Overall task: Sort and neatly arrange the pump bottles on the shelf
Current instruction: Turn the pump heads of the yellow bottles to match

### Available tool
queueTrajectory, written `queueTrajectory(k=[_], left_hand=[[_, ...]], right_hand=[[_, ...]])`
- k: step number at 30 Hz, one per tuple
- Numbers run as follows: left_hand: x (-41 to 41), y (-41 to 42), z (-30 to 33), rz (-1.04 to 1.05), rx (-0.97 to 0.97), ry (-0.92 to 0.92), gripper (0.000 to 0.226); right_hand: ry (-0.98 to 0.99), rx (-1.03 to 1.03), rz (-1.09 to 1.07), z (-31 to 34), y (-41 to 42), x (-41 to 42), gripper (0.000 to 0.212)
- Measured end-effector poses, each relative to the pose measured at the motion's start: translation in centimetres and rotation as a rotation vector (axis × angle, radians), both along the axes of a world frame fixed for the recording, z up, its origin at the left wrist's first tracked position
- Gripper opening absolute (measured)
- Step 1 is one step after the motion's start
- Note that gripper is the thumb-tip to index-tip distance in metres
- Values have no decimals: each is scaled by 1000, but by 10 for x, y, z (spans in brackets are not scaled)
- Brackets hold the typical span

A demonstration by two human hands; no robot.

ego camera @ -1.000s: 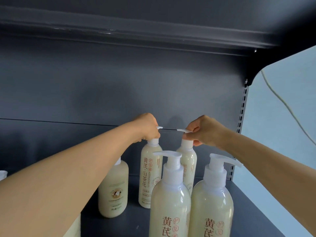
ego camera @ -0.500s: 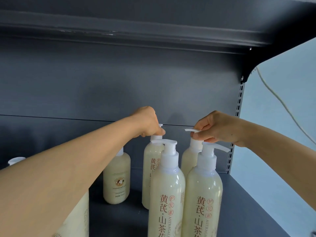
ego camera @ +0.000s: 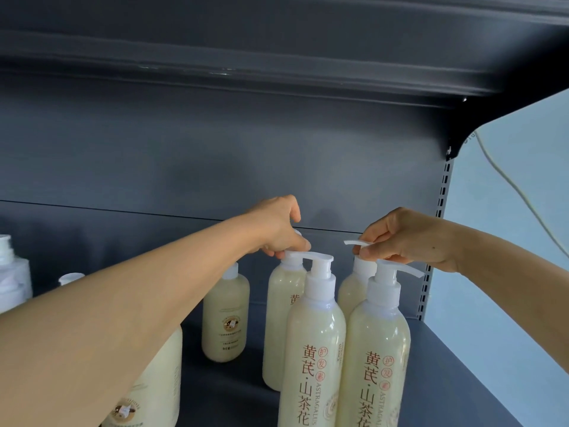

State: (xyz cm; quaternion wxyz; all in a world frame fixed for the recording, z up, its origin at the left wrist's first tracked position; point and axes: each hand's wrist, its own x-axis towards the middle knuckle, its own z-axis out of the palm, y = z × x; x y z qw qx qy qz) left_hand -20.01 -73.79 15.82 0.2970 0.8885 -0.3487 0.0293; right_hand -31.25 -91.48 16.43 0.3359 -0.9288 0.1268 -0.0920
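Observation:
Several cream pump bottles with white pumps stand on the dark shelf (ego camera: 455,374). My left hand (ego camera: 277,226) grips the pump head of the rear left tall bottle (ego camera: 278,309). My right hand (ego camera: 406,235) pinches the pump head of the rear right tall bottle (ego camera: 351,288), whose nozzle points left. Two more tall bottles stand in front: the front left bottle (ego camera: 314,349) and the front right bottle (ego camera: 378,359), both with red lettering. They hide the rear bottles' lower halves.
A shorter round bottle (ego camera: 226,315) stands left of the tall ones, and another short bottle (ego camera: 154,386) sits under my left forearm. White caps (ego camera: 9,272) show at the far left. The upper shelf (ego camera: 277,57) hangs overhead; a slotted upright (ego camera: 443,192) marks the right end.
Both rear bottles have shifted rightward with my hands still on their pump heads. My view has moved closer and the front pair now overlaps them more.

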Motion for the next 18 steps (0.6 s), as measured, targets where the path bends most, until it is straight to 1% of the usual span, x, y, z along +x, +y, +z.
queueTrajectory(k=[5, 9, 18], left_hand=[[-2, -2, 2, -137, 34, 11, 23], [-8, -5, 3, -240, 42, 48, 24], [-10, -1, 7, -346, 73, 87, 25]], right_hand=[[13, -7, 12, 2, -1, -1, 14], [13, 3, 16, 3, -2, -5, 12], [27, -12, 26, 4, 2, -8, 12]])
